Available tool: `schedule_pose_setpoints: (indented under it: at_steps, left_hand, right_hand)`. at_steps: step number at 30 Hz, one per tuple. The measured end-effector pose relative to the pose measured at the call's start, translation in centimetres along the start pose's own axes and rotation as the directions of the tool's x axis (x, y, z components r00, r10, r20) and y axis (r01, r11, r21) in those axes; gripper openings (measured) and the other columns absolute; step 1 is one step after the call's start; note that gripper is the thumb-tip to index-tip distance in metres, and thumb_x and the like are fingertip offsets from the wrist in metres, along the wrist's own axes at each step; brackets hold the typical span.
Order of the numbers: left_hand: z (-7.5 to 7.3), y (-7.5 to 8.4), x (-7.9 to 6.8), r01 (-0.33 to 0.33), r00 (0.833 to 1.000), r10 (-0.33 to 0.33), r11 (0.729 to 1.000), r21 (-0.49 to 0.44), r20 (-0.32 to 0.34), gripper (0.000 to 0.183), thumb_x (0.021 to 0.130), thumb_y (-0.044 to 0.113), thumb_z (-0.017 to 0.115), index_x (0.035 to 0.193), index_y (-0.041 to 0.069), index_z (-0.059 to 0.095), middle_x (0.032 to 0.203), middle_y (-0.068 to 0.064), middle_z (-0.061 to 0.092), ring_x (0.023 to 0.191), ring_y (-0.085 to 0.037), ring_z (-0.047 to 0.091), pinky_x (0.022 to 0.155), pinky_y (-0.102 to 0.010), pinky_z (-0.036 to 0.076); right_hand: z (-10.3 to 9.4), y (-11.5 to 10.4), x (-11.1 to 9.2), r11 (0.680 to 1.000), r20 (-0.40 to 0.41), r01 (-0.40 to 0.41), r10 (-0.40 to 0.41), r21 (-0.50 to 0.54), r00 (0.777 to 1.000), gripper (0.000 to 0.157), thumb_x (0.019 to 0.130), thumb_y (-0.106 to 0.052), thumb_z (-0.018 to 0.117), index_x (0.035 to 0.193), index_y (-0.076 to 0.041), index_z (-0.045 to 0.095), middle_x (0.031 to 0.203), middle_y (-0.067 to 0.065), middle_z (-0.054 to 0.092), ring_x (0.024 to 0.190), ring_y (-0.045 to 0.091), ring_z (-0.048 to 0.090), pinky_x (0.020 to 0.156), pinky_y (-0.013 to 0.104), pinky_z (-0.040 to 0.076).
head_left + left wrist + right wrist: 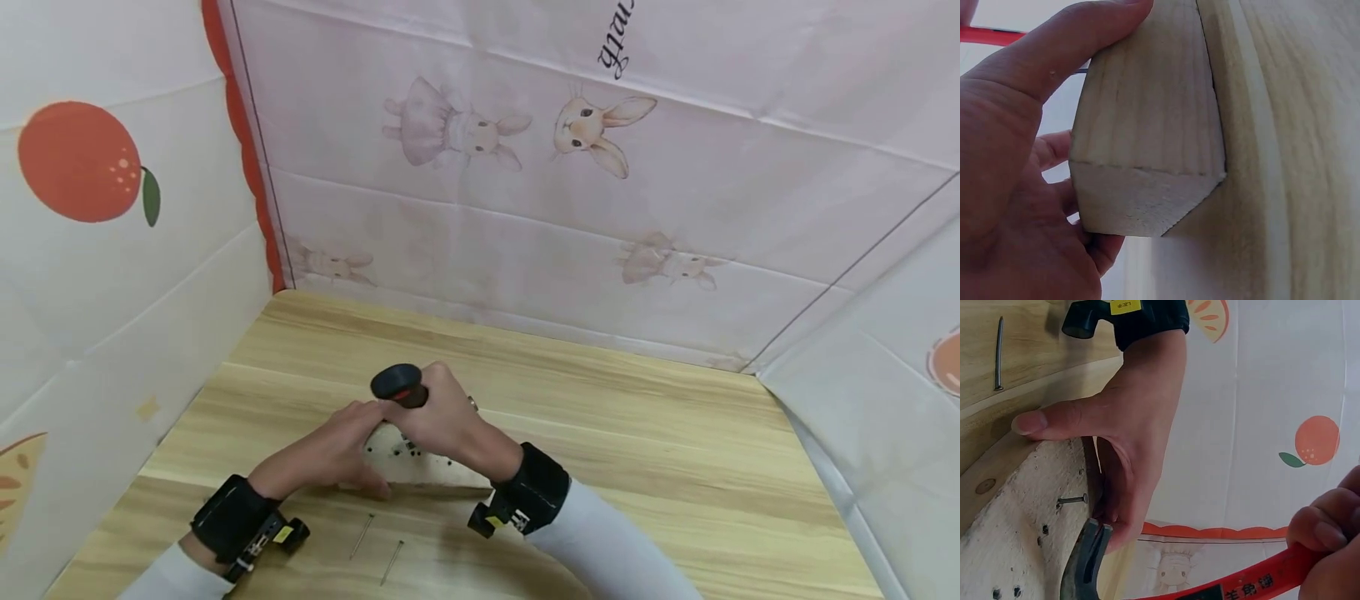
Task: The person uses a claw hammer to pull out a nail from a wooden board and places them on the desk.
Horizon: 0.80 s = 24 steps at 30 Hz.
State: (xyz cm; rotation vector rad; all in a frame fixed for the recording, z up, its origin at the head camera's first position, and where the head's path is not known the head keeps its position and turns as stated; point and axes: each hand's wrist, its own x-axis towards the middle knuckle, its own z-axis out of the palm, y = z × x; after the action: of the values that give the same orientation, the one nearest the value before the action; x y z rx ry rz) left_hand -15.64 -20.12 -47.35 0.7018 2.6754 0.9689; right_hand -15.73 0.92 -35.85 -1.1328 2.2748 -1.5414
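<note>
A pale wooden block [450, 475] with several dark holes in its face lies on the table. My left hand [337, 446] grips its left end; in the left wrist view the thumb lies along one side and the fingers curl behind the block's cut end [1141, 197]. My right hand [446, 417] holds a claw hammer [1254, 578] by its red handle, whose black butt [397, 383] points up. In the right wrist view, a nail [1072, 500] sticks out of the holed face, with the hammer's claw [1088, 556] close beside it.
Two loose nails [362, 536] lie on the wood-grain table [637, 467], on the near side of the block. Printed cloth walls stand at the back [465, 242], left [172, 308] and right [885, 400]. A black camera band [532, 487] sits on each wrist.
</note>
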Motion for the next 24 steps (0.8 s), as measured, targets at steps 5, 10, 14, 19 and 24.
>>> schedule_pose_setpoints:
  at_steps: [5,10,14,19,24]
  left_hand:
    - [-0.1,0.0,0.3,-0.081,0.997,0.081,0.997,-0.003,-0.020,0.110,0.056,0.048,0.101,0.151,0.036,0.047,0.151,0.008,0.054,0.136,-0.020,0.050,0.110,-0.055,0.043]
    - [-0.2,0.2,0.2,-0.081,0.997,0.081,0.997,0.012,-0.016,0.095,0.059,0.046,0.101,0.140,0.028,0.055,0.136,0.009,0.061,0.123,-0.013,0.056,0.104,-0.039,0.048]
    - [-0.3,0.4,0.0,-0.042,0.999,0.043,0.999,-0.016,0.012,0.084,0.061,0.045,0.100,0.132,0.023,0.059,0.128,0.007,0.062,0.117,-0.013,0.056,0.101,-0.034,0.046]
    - [-0.5,0.6,-0.1,0.010,0.998,-0.006,0.997,-0.076,0.061,0.076,0.064,0.041,0.099,0.127,0.019,0.061,0.125,0.004,0.064,0.115,-0.015,0.056,0.101,-0.037,0.045]
    - [-0.5,0.6,-0.2,0.030,0.998,-0.025,0.997,-0.078,0.065,0.076,0.064,0.041,0.099,0.126,0.019,0.062,0.125,0.004,0.064,0.115,-0.015,0.056,0.101,-0.038,0.044]
  right_hand:
    - [0.4,-0.1,0.5,0.998,0.044,0.008,-0.006,-0.055,0.999,0.043,0.099,-0.008,0.062,0.059,-0.011,0.048,0.052,-0.007,0.028,0.045,-0.001,0.024,0.055,0.015,0.030]
    - [1.0,-0.1,0.8,0.997,0.081,0.014,-0.007,-0.076,0.997,0.049,0.099,-0.010,0.063,0.056,-0.016,0.040,0.050,-0.008,0.030,0.043,-0.002,0.026,0.052,0.014,0.030]
    - [1.4,-0.3,1.1,0.998,0.098,0.016,-0.010,-0.061,0.995,0.044,0.098,-0.009,0.064,0.058,-0.011,0.049,0.052,-0.007,0.028,0.044,-0.001,0.022,0.052,0.015,0.027]
    - [1.8,-0.5,1.2,0.998,0.109,0.018,-0.010,-0.068,0.994,0.037,0.095,-0.005,0.064,0.059,-0.007,0.054,0.051,-0.007,0.030,0.044,-0.002,0.022,0.052,0.014,0.026]
    - [2.1,-0.4,1.3,0.997,0.105,0.040,-0.032,-0.072,0.994,0.040,0.095,-0.003,0.064,0.058,-0.008,0.050,0.051,-0.007,0.032,0.043,-0.004,0.023,0.051,0.013,0.027]
